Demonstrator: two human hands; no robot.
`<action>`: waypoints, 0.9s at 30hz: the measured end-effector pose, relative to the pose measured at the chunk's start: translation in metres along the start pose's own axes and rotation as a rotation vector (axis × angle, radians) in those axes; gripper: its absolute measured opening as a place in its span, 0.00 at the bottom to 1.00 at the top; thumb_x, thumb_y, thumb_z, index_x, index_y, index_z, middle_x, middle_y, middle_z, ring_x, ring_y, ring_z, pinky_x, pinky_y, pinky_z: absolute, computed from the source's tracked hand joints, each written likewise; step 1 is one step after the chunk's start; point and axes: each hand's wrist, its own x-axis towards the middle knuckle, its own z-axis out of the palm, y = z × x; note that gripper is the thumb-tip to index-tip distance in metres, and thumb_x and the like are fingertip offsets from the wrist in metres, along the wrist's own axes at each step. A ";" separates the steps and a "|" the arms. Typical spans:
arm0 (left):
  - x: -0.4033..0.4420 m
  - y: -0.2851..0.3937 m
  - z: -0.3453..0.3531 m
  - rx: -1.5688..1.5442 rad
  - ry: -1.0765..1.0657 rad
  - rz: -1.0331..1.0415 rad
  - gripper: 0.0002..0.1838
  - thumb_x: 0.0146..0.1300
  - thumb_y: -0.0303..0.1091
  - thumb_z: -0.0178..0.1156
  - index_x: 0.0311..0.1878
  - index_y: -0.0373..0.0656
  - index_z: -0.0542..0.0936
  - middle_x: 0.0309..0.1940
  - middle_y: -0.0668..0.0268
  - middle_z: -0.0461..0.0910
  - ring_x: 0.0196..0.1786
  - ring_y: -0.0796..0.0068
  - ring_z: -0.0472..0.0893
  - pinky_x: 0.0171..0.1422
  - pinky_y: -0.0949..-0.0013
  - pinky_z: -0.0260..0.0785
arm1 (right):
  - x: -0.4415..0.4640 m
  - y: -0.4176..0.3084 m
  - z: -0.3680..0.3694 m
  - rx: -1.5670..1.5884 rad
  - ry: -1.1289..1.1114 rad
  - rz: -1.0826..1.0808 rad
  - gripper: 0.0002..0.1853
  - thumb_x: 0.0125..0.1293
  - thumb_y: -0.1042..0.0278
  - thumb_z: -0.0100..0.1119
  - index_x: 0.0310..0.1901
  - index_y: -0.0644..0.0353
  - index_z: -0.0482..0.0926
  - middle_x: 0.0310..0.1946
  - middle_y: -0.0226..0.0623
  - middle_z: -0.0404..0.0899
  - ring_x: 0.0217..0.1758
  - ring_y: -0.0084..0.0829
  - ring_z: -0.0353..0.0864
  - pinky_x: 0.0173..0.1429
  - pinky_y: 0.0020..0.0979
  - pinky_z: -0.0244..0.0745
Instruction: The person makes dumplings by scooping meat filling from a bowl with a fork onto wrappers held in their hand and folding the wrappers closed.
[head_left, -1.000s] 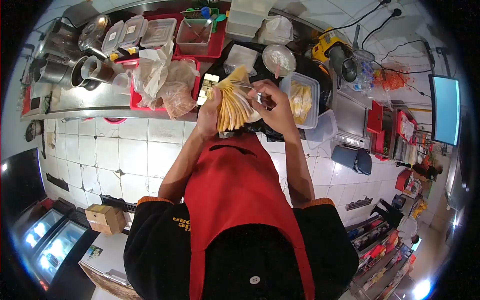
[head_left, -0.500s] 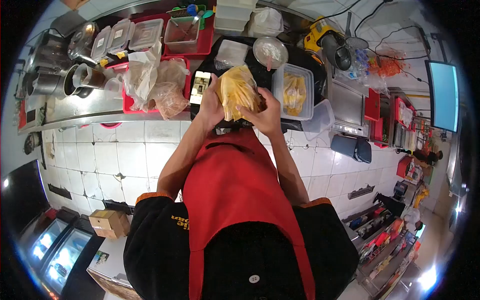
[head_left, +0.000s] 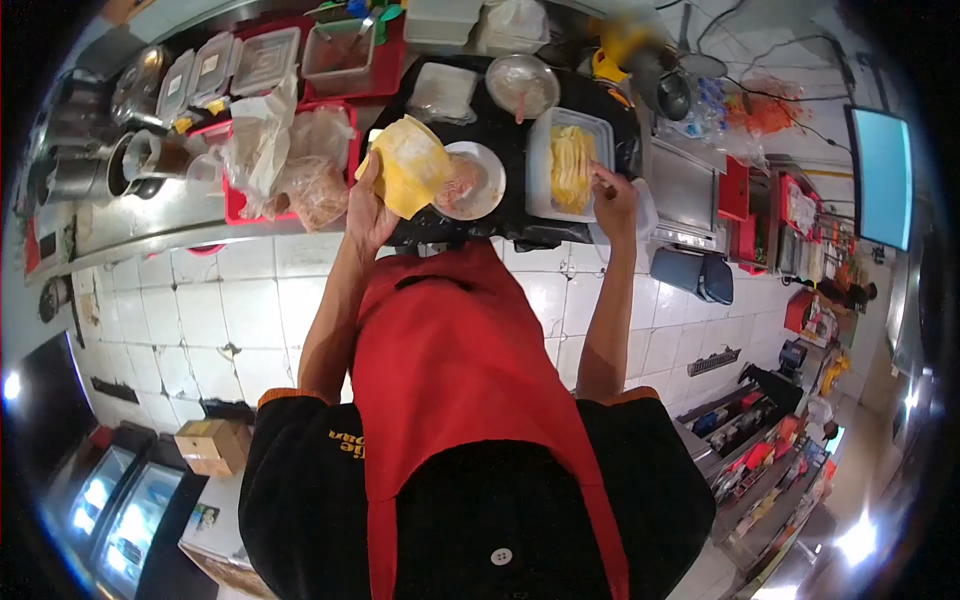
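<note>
A floppy stack of yellow dough wrappers (head_left: 410, 163), dusted with white, is held up in my left hand (head_left: 368, 215), the fingers closed round its left side. The stack hangs over the left edge of a white plate (head_left: 490, 192) bearing pinkish minced filling (head_left: 458, 184). My right hand (head_left: 614, 205) is over the right rim of a clear plastic tub (head_left: 540, 165). Its bent fingertips appear to touch the edge of the folded yellow wrappers (head_left: 570, 165) in the tub and look slightly apart. My left hand and its stack mostly hide the phone.
A metal bowl of white powder (head_left: 522, 88) with a pink-handled utensil stands behind the plate. A plastic-wrapped pack (head_left: 443, 92) sits left of it. Bagged food (head_left: 312, 185) fills a red tray (head_left: 236, 205) at left. The tub's lid (head_left: 645, 208) lies under my right wrist.
My hands have moved apart: the left went left with its wrappers, the right went to the tub. More yellow wrappers now lie in the tub, and the plate of filling has come into view.
</note>
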 end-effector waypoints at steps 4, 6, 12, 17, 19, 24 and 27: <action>-0.022 0.013 0.010 0.128 -0.123 0.032 0.34 0.75 0.51 0.49 0.73 0.36 0.61 0.70 0.48 0.66 0.72 0.55 0.69 0.77 0.52 0.61 | -0.036 -0.017 0.069 0.204 -0.454 0.040 0.11 0.63 0.71 0.60 0.45 0.59 0.87 0.33 0.43 0.86 0.37 0.39 0.86 0.43 0.35 0.78; -0.027 0.019 0.012 0.177 -0.233 0.009 0.34 0.75 0.50 0.49 0.74 0.36 0.59 0.72 0.46 0.64 0.74 0.54 0.67 0.78 0.53 0.59 | -0.056 -0.028 0.110 -0.081 -0.549 -0.108 0.12 0.60 0.71 0.60 0.44 0.53 0.88 0.36 0.44 0.86 0.41 0.45 0.86 0.46 0.40 0.80; -0.035 0.026 -0.018 0.468 0.164 0.058 0.28 0.74 0.51 0.54 0.67 0.42 0.67 0.59 0.59 0.77 0.60 0.62 0.80 0.61 0.56 0.77 | -0.075 -0.051 0.168 -0.255 -0.449 -0.066 0.07 0.55 0.70 0.63 0.34 0.48 0.88 0.35 0.43 0.84 0.42 0.49 0.84 0.44 0.48 0.77; -0.038 0.024 -0.016 0.385 0.164 0.076 0.26 0.73 0.49 0.56 0.66 0.44 0.69 0.57 0.62 0.78 0.57 0.64 0.81 0.58 0.57 0.78 | -0.049 -0.059 0.151 -0.269 -0.618 -0.044 0.06 0.54 0.68 0.64 0.33 0.48 0.88 0.36 0.42 0.83 0.42 0.48 0.84 0.43 0.48 0.77; -0.030 0.021 -0.019 0.406 0.209 0.116 0.25 0.74 0.48 0.55 0.67 0.44 0.69 0.57 0.62 0.78 0.57 0.64 0.81 0.58 0.57 0.77 | -0.047 -0.050 0.156 -0.233 -0.580 -0.041 0.05 0.54 0.68 0.64 0.32 0.48 0.88 0.36 0.42 0.84 0.42 0.48 0.84 0.43 0.48 0.77; -0.026 0.019 -0.006 0.455 0.208 0.125 0.25 0.74 0.47 0.55 0.67 0.43 0.68 0.58 0.62 0.77 0.58 0.64 0.80 0.57 0.58 0.77 | -0.024 -0.045 0.151 -0.393 -0.730 -0.146 0.05 0.51 0.69 0.64 0.30 0.50 0.88 0.31 0.40 0.85 0.36 0.47 0.86 0.41 0.45 0.79; -0.024 0.016 -0.004 0.446 0.219 0.124 0.26 0.74 0.47 0.56 0.67 0.43 0.68 0.58 0.61 0.77 0.58 0.63 0.80 0.57 0.58 0.77 | -0.026 -0.059 0.148 -0.204 -0.622 -0.214 0.06 0.48 0.70 0.65 0.29 0.51 0.88 0.29 0.40 0.86 0.34 0.47 0.86 0.41 0.43 0.80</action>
